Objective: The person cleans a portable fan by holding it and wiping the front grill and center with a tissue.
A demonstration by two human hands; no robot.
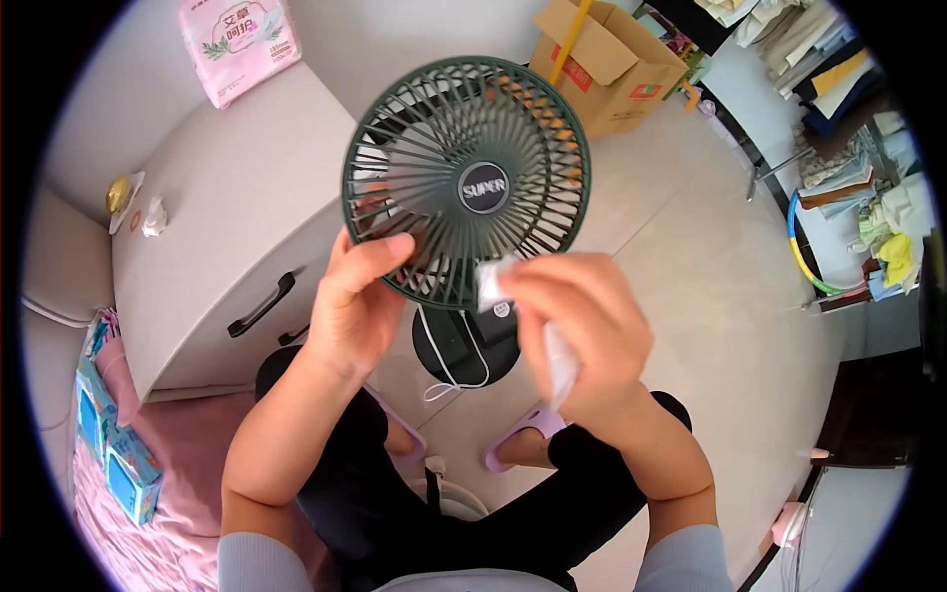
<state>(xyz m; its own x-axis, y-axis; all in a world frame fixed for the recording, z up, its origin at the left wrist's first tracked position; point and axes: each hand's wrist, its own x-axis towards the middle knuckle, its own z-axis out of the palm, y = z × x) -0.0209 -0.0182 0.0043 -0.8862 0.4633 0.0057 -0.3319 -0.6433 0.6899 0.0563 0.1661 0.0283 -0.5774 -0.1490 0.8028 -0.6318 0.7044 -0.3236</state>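
A dark green fan with a round slatted grille and "SUPER" on its hub is held up in front of me. My left hand grips the lower left rim, its thumb on the front grille and its other fingers partly hidden behind. In my right hand is a crumpled white tissue, pinched between the fingers at the lower edge of the grille. Part of the tissue also hangs below the palm. Beneath the grille shows a dark round base with a white cord looped across it.
On the left stands a pale cabinet with black handles, bearing a pink package and a crumpled white tissue. A cardboard box sits on the floor behind the fan. Folded clothes fill shelves at right; pink bedding lies lower left.
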